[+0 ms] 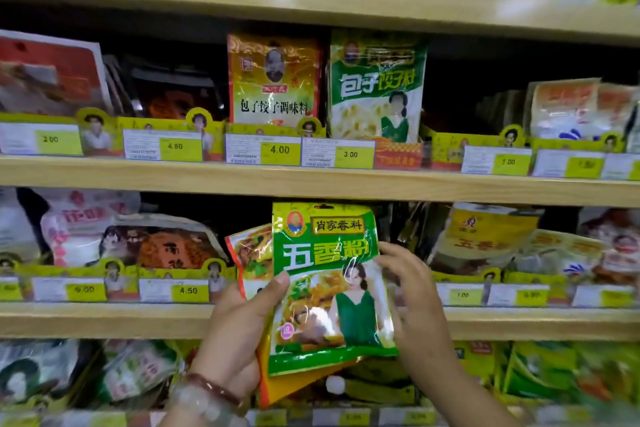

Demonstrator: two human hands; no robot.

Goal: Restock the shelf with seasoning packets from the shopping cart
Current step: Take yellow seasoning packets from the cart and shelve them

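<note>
A green five-spice seasoning packet (pixel 329 284) is held upright in front of the third wooden shelf (pixel 104 321). My left hand (pixel 239 329), with bead bracelets at the wrist, grips its left edge, thumb on the front, together with an orange-yellow packet (pixel 252 256) stacked behind it. My right hand (pixel 415 298) holds the green packet's right edge, fingers curled behind it. The shopping cart is out of view.
Wooden shelves run across the whole view, each fronted by yellow price tags (pixel 280 151). A gold packet (pixel 273 80) and a green dumpling-seasoning packet (pixel 377 87) stand on the shelf above. A dark gap (pixel 239 215) lies behind the held packets; more packets fill the sides and the lower shelf.
</note>
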